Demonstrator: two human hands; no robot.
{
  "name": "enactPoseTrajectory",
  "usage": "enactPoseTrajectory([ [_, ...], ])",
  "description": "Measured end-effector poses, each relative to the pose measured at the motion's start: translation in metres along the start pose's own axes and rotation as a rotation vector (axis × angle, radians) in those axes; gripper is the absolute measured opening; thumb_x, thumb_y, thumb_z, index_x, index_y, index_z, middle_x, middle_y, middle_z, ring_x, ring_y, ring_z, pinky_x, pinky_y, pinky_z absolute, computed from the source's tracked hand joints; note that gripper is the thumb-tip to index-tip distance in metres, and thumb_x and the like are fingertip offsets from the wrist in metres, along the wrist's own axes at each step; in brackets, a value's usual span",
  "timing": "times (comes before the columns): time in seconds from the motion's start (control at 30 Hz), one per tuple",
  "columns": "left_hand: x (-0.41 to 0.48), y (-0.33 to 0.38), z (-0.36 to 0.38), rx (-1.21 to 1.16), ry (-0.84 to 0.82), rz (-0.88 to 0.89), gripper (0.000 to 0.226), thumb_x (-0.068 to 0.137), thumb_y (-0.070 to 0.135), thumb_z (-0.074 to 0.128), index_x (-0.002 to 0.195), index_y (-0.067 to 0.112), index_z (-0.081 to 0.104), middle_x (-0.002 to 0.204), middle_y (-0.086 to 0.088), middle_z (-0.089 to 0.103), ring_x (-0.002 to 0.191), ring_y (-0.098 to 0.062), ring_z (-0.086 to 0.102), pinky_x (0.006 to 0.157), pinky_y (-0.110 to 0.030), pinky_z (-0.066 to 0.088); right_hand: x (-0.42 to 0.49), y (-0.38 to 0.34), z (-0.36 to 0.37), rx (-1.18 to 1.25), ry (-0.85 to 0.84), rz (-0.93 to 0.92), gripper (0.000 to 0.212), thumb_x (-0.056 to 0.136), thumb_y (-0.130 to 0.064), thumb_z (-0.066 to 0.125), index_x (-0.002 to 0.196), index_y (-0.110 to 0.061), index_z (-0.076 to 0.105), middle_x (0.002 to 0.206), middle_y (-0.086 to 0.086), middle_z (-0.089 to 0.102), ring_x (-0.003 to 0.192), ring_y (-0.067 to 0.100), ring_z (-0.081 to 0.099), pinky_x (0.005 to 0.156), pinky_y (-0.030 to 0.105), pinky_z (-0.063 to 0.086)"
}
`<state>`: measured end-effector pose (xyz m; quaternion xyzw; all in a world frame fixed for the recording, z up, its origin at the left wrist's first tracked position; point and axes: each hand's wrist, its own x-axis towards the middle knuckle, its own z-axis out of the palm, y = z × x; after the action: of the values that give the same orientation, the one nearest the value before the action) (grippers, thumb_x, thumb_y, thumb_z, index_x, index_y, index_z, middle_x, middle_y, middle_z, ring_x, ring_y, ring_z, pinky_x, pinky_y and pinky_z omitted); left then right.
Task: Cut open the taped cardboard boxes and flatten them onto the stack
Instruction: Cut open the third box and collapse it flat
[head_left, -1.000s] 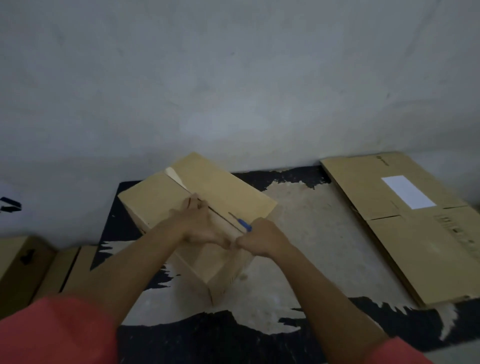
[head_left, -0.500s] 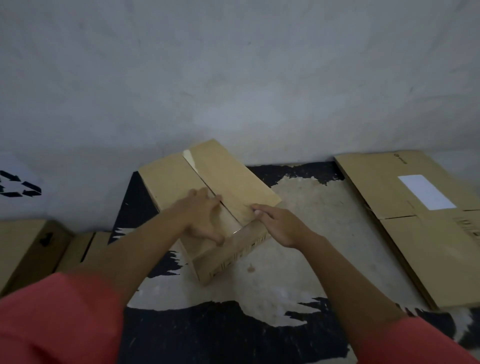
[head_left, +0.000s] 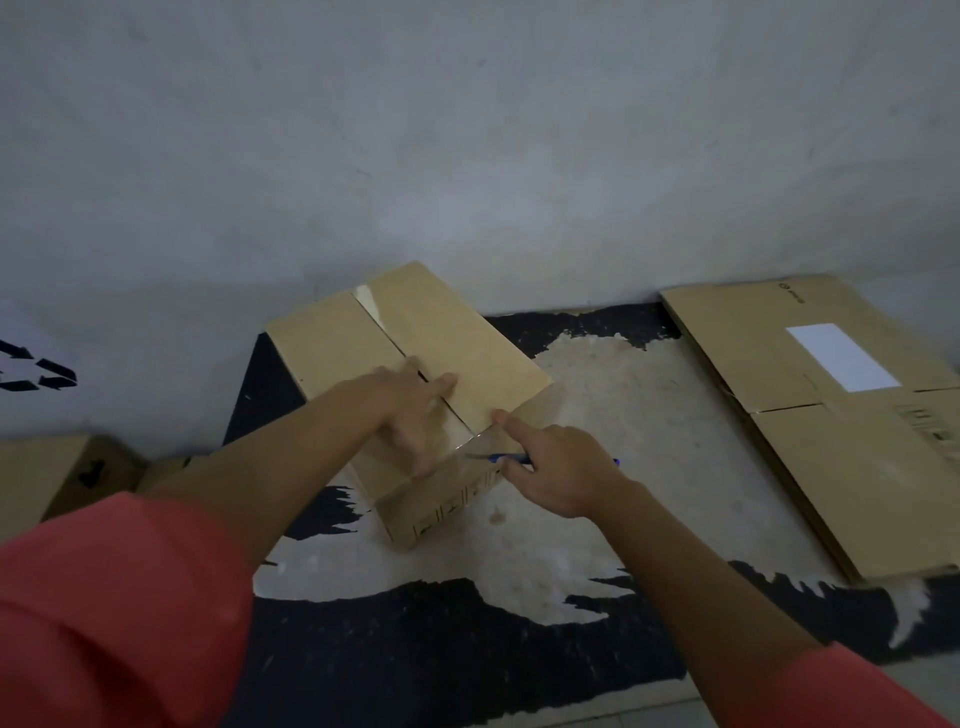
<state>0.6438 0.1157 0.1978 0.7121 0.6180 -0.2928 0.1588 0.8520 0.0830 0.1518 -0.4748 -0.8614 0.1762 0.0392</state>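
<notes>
1. the cardboard box (head_left: 467, 343) sits on the floor (head_left: 623, 415) close to the wall, turned at an angle. its top flaps meet along a centre seam, and a pale strip of tape (head_left: 372, 307) shows at the seam's far end.
2. the left hand (head_left: 413, 415) lies flat on the box top, fingers straight and spread across the seam, pressing down and grasping nothing.
3. the right hand (head_left: 558, 470) is curled round a blue-handled cutter (head_left: 511, 458), with its index finger stretched out to the box's near top edge. the blade tip lies against the box's near end face, just below the seam.
4. a stack of flattened cardboard (head_left: 857, 467) lies on the floor to the right, well apart from the box, with a white label (head_left: 842, 356) on its top sheet.
5. more cardboard boxes (head_left: 57, 478) stand at the far left, below a black recycling mark (head_left: 44, 371) on the wall.
6. red sleeves (head_left: 104, 597) cover both upper arms.
</notes>
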Motion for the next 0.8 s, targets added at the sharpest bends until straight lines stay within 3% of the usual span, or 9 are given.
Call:
enactPoseTrajectory([
  [0.17,0.002,0.000,0.005,0.123,-0.008,-0.003,0.154,0.049,0.063,0.084,0.143,0.032,-0.033,0.154,-0.023,-0.024,0.143,-0.045,0.001,0.115,-0.047,0.024,-0.002,-0.007,0.004,-0.046,0.009,0.028,0.062,0.097,-0.043,0.039,0.151,-0.025,0.016,0.062,-0.008,0.041,0.067,0.017,0.051,0.059,0.030,0.038],
  [0.3,0.001,-0.007,0.006,0.091,-0.013,0.030,0.156,0.043,0.069,0.080,0.143,0.032,-0.033,0.156,-0.020,-0.022,0.145,-0.044,-0.006,0.116,-0.052,0.019,-0.002,-0.010,0.007,-0.048,0.024,0.035,0.064,0.097,-0.043,0.040,0.152,-0.023,0.016,0.062,-0.009,0.039,0.066,0.015,0.046,0.051,0.025,0.029],
  [0.4,0.004,-0.011,0.009,0.105,-0.005,0.052,0.158,0.028,0.082,0.066,0.145,0.034,-0.028,0.160,-0.011,-0.017,0.145,-0.041,-0.004,0.114,-0.054,0.023,-0.002,-0.013,0.009,-0.056,0.045,0.034,0.063,0.097,-0.043,0.039,0.152,-0.022,0.016,0.062,-0.009,0.039,0.062,0.013,0.043,0.048,0.022,0.024],
  [0.53,0.001,-0.011,0.012,0.050,0.032,0.059,0.144,0.050,0.065,0.078,0.150,0.029,-0.019,0.158,-0.015,-0.015,0.144,-0.043,0.002,0.113,-0.052,0.026,-0.001,-0.022,0.013,-0.081,0.053,0.028,0.063,0.097,-0.044,0.037,0.152,-0.022,0.015,0.061,-0.007,0.040,0.057,0.010,0.041,0.048,0.025,0.028],
  [0.7,0.000,-0.010,0.014,0.043,0.041,0.064,0.147,0.043,0.069,0.075,0.149,0.030,-0.020,0.159,-0.017,-0.013,0.145,-0.042,0.000,0.112,-0.052,0.028,-0.003,-0.022,0.015,-0.074,0.072,0.043,0.060,0.098,-0.043,0.037,0.152,-0.026,0.017,0.062,-0.007,0.041,0.058,0.013,0.043,0.049,0.026,0.030],
  [0.8,0.001,-0.010,0.015,0.032,0.047,0.065,0.141,0.054,0.063,0.079,0.150,0.029,-0.018,0.158,-0.018,-0.014,0.144,-0.044,0.002,0.113,-0.051,0.026,-0.003,-0.021,0.015,-0.073,0.077,0.054,0.058,0.098,-0.043,0.037,0.151,-0.028,0.020,0.062,-0.007,0.041,0.062,0.015,0.047,0.051,0.028,0.032],
])
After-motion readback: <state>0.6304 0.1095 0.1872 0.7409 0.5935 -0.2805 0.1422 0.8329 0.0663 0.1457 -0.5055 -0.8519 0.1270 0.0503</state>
